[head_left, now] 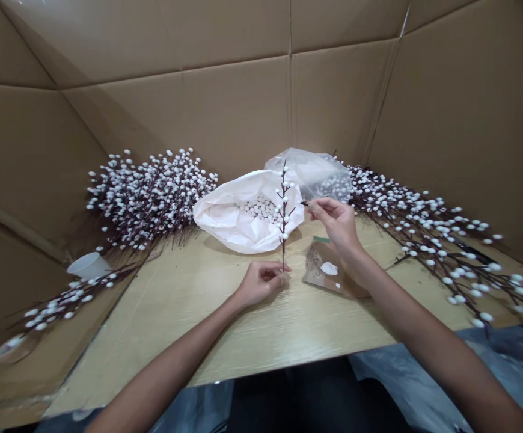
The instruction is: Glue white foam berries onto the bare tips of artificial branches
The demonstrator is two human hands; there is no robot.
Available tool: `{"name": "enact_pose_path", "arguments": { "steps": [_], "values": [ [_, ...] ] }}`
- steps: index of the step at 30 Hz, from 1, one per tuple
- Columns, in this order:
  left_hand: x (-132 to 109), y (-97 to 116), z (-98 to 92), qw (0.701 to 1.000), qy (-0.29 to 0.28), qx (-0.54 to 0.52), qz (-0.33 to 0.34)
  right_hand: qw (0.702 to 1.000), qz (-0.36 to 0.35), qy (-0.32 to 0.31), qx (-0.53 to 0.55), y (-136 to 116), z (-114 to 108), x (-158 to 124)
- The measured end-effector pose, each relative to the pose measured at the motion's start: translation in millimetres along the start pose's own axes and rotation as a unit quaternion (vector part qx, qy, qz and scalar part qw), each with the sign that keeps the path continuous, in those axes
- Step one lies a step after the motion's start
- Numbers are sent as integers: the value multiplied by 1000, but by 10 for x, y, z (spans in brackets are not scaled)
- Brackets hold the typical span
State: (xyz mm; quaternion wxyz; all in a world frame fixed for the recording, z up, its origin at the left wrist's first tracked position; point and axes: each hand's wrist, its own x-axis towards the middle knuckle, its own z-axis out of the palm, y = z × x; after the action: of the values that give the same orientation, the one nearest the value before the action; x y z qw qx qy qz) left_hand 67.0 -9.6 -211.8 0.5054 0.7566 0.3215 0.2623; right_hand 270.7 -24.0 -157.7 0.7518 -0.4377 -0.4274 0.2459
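My left hand (261,281) pinches the bottom of a dark brown artificial berry stem (284,207), holding it upright above the table. White berries sit along parts of the stem, while some of its twigs are bare. To the right of the stem, my right hand (336,221) is closed on a small, thin dark stick (305,204), its tip pointing left. Behind the stem lies an open white bag (225,216) with many loose white berries (261,209) in it. Below my right hand is a piece of cardboard (315,270) bearing a blob of white paste (329,269).
A big pile of white-berry stems (148,198) stands at the back left, another bunch (424,222) along the right. A clear plastic bag (306,171) lies behind the white bag. A white cup (89,266) is at left. Cardboard walls (225,102) enclose the wooden table (189,325).
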Motion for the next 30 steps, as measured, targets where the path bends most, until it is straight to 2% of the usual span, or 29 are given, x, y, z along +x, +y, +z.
{"name": "enact_pose_path", "arguments": {
  "steps": [19, 30],
  "values": [
    [4, 26, 8, 1000, 5, 3, -2, 1000, -2, -25, -6, 5, 3, -16],
    [-5, 10, 8, 1000, 3, 5, 0, 999, 12, 7, 35, -17, -9, 11]
  ]
}}
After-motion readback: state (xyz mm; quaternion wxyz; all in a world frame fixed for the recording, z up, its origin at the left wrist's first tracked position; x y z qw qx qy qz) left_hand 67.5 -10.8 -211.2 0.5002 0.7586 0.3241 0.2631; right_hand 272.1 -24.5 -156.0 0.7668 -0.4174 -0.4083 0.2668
